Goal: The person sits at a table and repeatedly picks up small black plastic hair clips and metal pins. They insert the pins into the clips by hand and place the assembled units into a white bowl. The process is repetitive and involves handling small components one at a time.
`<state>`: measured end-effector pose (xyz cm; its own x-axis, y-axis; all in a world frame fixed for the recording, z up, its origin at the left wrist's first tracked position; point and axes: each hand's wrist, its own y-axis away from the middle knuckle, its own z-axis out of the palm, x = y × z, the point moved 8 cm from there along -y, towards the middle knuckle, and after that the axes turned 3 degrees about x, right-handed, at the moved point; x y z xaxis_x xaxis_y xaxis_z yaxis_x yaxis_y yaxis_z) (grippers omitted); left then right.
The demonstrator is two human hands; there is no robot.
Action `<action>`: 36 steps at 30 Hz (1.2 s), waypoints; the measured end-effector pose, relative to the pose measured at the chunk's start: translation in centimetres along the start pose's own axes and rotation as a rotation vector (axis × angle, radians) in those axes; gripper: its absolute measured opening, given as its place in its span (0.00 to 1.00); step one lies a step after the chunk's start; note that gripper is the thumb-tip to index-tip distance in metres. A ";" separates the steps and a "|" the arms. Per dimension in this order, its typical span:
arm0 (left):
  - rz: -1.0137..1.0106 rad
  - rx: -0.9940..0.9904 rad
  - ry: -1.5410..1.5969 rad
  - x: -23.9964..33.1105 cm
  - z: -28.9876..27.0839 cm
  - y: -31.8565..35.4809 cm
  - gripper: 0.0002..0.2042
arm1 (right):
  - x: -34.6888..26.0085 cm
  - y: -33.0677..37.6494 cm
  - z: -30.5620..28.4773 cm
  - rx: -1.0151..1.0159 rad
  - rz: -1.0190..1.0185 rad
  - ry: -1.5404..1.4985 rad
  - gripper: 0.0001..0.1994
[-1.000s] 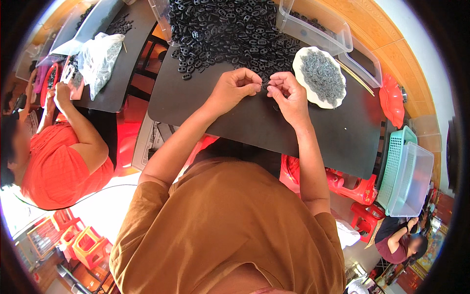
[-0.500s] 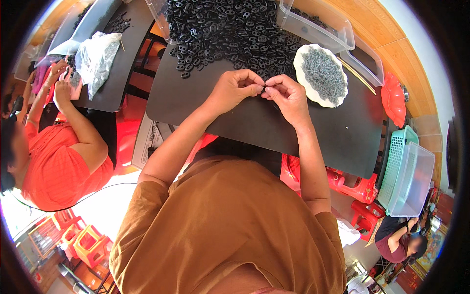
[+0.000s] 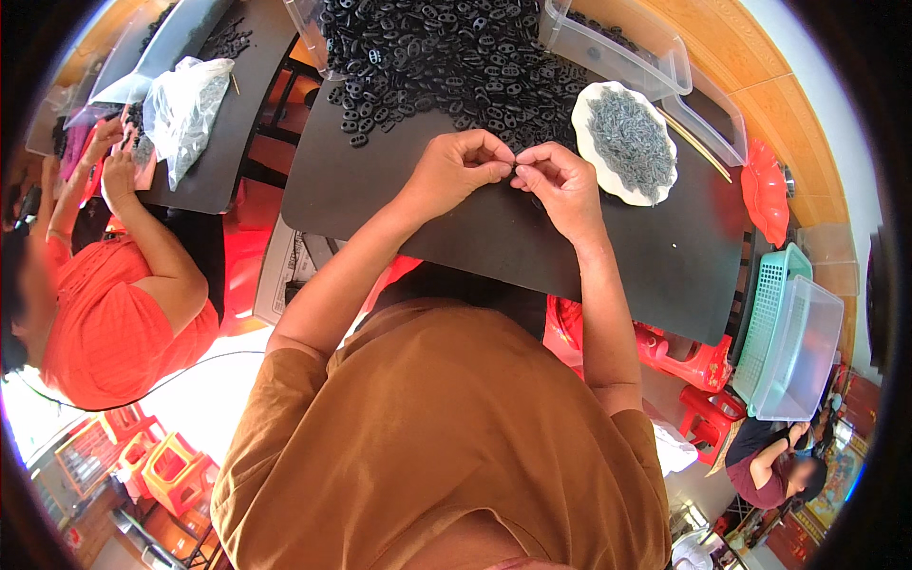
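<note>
Over the dark table (image 3: 399,228) my two hands meet fingertip to fingertip. My left hand (image 3: 460,169) pinches a small black piece (image 3: 514,169), mostly hidden by the fingers. From the other side, the thumb and forefinger of my right hand (image 3: 560,182) close on the same spot; whether they hold a second small part cannot be made out. Just beyond them spreads a large heap of small black oval pieces with holes (image 3: 437,66). Beside my right hand stands a white scalloped dish (image 3: 582,119) full of small grey slender parts (image 3: 631,138).
Clear plastic bins (image 3: 617,52) flank the heap. Gold-coloured sticks (image 3: 698,147) lie right of the dish, near a red scalloped dish (image 3: 763,195). A green basket (image 3: 765,304) stands at the right. At another table on the left, a person in red (image 3: 133,313) works beside a plastic bag (image 3: 190,114).
Both hands stay pinched together at nearly the same place, with only slight finger movement. The person on the left has shifted their hands a little.
</note>
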<state>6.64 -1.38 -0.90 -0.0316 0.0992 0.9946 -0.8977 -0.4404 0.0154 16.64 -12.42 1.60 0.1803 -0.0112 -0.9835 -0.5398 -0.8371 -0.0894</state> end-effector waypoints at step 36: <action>0.135 0.043 -0.369 2.2 -1.1 2.6 0.07 | -2.3 0.7 1.9 0.001 -0.313 0.356 0.05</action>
<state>3.80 -1.34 1.26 0.0188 -0.2863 0.9580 -0.8769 -0.4651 -0.1218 14.25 -11.92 3.50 0.6050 0.0543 -0.7943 -0.4155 -0.8295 -0.3732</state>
